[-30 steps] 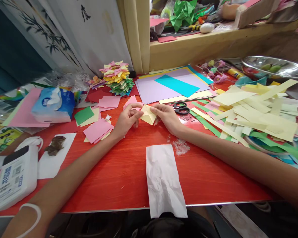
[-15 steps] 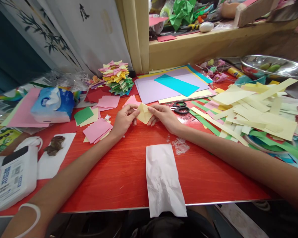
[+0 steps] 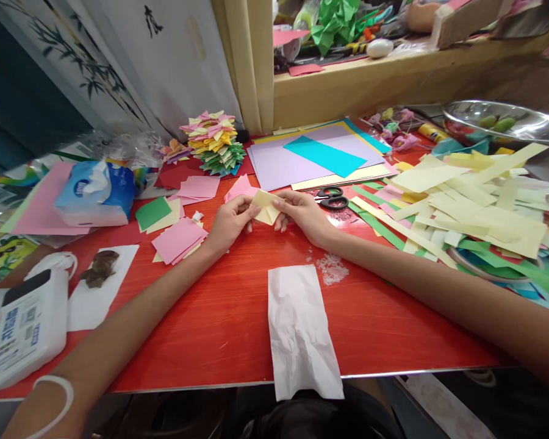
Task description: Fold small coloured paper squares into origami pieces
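Both hands hold up a small creased square of pale yellow paper [image 3: 266, 208] above the red table [image 3: 201, 323]. My left hand [image 3: 231, 221] pinches its left edge between thumb and fingers. On the opposite edge, my right hand [image 3: 305, 216] grips it the same way, its lower fingers curled beneath. Pink paper squares [image 3: 179, 239] lie in a stack left of my left hand, with a green square [image 3: 153, 213] behind them. Black-handled scissors [image 3: 333, 199] rest just beyond my right hand. A folded-paper tower [image 3: 217, 143] in several colours stands farther back.
A crumpled white paper [image 3: 302, 329] hangs over the table's front edge. Cut paper strips [image 3: 480, 207] are heaped at right, near a metal bowl [image 3: 507, 122]. Large coloured sheets [image 3: 274, 164] lie at the back. Left are a tissue pack [image 3: 96, 195] and a white device [image 3: 27, 329].
The yellow paper has tilted and turned slightly between my fingers, and its crease now shows at a different angle. Both hands keep nearly the same place.
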`<state>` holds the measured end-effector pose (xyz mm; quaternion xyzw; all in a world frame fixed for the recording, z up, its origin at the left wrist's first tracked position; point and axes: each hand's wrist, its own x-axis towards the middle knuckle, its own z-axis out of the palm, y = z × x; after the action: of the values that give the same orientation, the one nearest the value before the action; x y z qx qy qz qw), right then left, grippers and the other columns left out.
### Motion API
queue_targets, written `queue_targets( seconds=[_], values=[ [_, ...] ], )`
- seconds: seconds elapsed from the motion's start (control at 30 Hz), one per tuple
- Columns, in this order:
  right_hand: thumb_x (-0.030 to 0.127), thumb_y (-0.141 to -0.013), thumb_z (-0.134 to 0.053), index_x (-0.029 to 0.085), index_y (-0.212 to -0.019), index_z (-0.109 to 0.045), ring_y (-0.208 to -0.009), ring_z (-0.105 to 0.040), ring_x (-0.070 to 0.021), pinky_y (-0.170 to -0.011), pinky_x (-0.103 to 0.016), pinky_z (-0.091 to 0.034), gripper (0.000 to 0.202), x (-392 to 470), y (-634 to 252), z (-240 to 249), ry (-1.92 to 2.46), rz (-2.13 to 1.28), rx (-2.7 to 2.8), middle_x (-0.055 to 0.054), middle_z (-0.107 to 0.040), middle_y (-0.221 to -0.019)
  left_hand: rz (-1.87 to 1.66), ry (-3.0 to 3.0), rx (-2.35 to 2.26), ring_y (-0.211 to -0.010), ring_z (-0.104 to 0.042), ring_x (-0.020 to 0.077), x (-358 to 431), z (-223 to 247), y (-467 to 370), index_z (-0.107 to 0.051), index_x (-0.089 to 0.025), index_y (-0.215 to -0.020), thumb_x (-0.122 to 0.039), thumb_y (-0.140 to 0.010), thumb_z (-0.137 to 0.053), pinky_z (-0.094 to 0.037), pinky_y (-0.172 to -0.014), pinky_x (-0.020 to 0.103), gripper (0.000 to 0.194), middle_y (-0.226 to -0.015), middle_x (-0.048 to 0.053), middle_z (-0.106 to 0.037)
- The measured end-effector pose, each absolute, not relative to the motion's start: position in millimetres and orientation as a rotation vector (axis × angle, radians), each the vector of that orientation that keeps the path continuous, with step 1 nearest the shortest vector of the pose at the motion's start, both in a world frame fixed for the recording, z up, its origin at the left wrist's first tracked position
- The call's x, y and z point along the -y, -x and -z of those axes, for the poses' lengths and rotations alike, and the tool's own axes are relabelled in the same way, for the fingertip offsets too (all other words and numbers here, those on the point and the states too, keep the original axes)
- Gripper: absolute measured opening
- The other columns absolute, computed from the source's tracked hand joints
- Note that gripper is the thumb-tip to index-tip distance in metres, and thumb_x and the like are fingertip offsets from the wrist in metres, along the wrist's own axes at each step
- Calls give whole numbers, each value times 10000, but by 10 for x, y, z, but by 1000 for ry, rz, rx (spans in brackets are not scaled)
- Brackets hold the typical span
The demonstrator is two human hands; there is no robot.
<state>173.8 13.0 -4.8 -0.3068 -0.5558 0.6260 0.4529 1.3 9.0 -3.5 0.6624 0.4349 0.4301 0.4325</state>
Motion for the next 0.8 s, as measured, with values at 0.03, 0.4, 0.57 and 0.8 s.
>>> queue_targets(
  seconds=[0.03,0.4,0.57,0.8],
  values=[
    [241,-786,-541,125,-939,-553,-456,-561,-80,-444,-184,-449,192,-132,-1737,46,760,-1547,1362,13,-585,-568,-1086,-1636,-1077,-435,-463,32,-94,37,-14,-575,-148,-850,-350,-745,-592,-374,-409,151,228,-622,-21,-546],
    [163,-759,-500,161,-917,-617,-570,-589,-69,-576,-208,-500,197,-146,-1757,67,731,-1522,1356,-24,-645,-789,-1192,-1470,-1015,-507,-521,66,-106,20,-15,-610,-176,-826,-279,-706,-601,-460,-438,179,159,-619,-21,-547],
    [100,-717,-480,148,-897,-635,-608,-598,-77,-672,-251,-524,242,-124,-1746,55,703,-1543,1377,-30,-651,-813,-1239,-1410,-1003,-563,-550,75,-97,-5,-17,-626,-152,-692,-208,-689,-590,-482,-479,185,66,-654,-2,-576],
    [89,-709,-490,149,-841,-635,-673,-609,-89,-732,-261,-522,204,-123,-1738,50,718,-1543,1406,-27,-647,-826,-1274,-1366,-993,-551,-536,74,-116,19,-3,-608,-140,-645,-156,-685,-571,-508,-512,205,57,-606,-12,-555]
  ],
)
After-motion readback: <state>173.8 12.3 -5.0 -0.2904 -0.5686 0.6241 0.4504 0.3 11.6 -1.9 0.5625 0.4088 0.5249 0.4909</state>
